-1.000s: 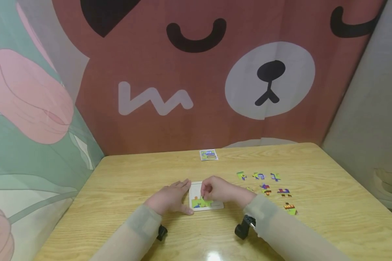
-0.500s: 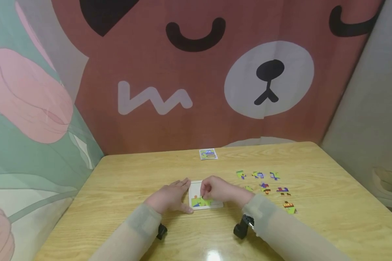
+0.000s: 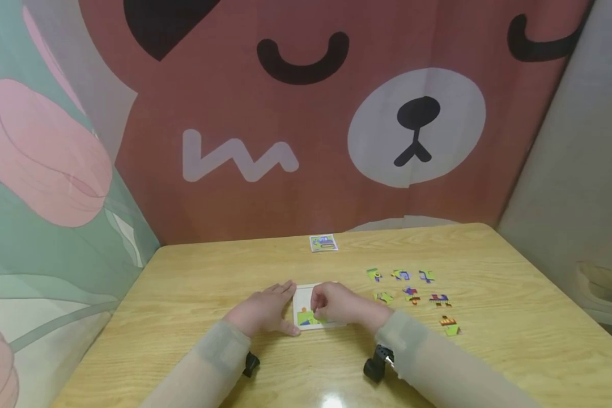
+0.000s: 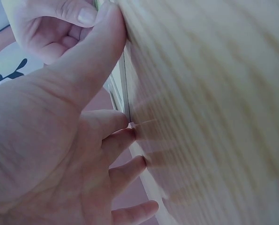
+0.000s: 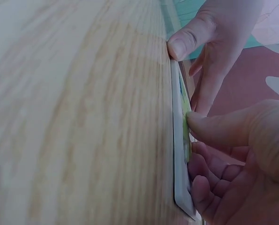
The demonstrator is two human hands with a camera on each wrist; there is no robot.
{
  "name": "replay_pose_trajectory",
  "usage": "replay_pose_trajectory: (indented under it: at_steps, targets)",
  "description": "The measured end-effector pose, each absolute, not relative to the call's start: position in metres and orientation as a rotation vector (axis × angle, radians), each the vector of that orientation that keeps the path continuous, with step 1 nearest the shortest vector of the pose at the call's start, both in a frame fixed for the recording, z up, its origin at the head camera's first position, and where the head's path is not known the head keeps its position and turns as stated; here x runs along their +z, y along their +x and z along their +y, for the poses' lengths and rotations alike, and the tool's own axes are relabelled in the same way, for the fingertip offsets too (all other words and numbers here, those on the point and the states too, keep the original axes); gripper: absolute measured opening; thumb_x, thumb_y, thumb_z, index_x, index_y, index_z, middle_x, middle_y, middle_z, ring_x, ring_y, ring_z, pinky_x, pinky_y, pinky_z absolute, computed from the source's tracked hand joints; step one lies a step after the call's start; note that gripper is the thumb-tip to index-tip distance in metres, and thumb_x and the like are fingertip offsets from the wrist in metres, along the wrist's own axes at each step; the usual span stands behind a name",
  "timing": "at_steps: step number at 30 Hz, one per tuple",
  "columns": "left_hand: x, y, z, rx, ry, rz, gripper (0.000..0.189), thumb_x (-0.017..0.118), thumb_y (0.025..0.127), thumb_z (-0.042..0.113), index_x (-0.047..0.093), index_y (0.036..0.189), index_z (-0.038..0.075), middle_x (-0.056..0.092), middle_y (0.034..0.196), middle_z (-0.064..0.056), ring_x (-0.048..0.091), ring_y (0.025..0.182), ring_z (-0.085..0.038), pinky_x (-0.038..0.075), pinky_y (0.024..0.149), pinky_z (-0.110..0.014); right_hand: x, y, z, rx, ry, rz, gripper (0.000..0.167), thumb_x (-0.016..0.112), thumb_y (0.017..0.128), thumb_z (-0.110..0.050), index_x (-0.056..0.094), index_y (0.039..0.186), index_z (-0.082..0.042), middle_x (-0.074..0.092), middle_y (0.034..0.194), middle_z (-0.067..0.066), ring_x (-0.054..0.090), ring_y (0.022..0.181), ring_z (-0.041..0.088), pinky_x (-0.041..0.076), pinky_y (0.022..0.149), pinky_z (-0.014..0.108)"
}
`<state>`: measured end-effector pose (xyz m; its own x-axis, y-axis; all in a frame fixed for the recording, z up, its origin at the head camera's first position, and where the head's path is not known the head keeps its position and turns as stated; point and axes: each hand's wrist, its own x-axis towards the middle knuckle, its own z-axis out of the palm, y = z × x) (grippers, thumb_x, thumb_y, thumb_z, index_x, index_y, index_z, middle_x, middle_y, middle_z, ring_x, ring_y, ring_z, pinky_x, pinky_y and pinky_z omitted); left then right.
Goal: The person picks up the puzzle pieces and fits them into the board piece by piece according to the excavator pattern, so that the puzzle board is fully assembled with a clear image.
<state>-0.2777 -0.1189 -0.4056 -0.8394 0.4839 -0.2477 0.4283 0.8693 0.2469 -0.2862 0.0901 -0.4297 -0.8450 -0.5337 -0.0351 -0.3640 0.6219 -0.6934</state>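
My left hand [image 3: 269, 309] lies at the left side of a white puzzle tray [image 3: 303, 293], thumb at its near corner and extended fingers along its left edge. Green puzzle pieces [image 3: 306, 317] fill part of the tray's near side. Over them my right hand [image 3: 336, 301] bends its fingers. In the right wrist view its thumb [image 5: 205, 124] touches a green puzzle piece [image 5: 186, 126] in the tray, with curled fingers [image 5: 202, 161] at the piece's other side. The right hand hides much of the tray in the head view.
Loose puzzle pieces, several of them, lie to the right, among them a purple and red one [image 3: 439, 298] and a green one [image 3: 384, 297]. A picture card [image 3: 323, 243] lies at the table's back edge. A printed cloth [image 3: 234, 215] hangs behind the wooden table [image 3: 209, 272].
My right hand has dropped slightly and moved toward the near side of the tray, covering more of the green pieces. The left hand has stayed in place.
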Motion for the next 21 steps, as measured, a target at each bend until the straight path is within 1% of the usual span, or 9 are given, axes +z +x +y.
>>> replay_pose_trajectory:
  at_steps: [6,14,21]
  targets:
    - [-0.4073,-0.2787,-0.1187,0.251,0.675,2.737,0.107,0.077,0.074,0.058,0.030,0.155,0.007,0.025,0.161,-0.007,0.026,0.144,-0.034,0.027,0.113,-0.056,-0.4281,-0.2846,0.0881,-0.994,-0.709,2.624,0.018,0.073,0.083,0.003,0.062,0.083,-0.010,0.059,0.076,-0.003,0.055,0.072,0.013,0.047,0.069,0.031]
    - [-0.4092,-0.2795,-0.1172,0.244,0.685,2.733,0.107,0.077,0.075,0.058,0.030,0.155,0.006,0.024,0.161,-0.008,0.025,0.145,-0.036,0.026,0.113,-0.055,-0.4264,-0.2849,0.0883,-0.911,-0.701,2.657,0.019,0.074,0.083,0.001,0.061,0.081,-0.012,0.056,0.072,-0.003,0.052,0.068,0.013,0.044,0.064,0.030]
    - [-0.4065,-0.2791,-0.1163,0.215,0.678,2.736,0.106,0.078,0.075,0.057,0.030,0.155,0.006,0.025,0.161,-0.008,0.025,0.145,-0.035,0.027,0.113,-0.054,-0.4233,-0.2820,0.0854,-0.901,-0.723,2.677,0.019,0.074,0.083,0.002,0.060,0.082,-0.010,0.056,0.071,-0.003,0.051,0.068,0.012,0.044,0.063,0.030]
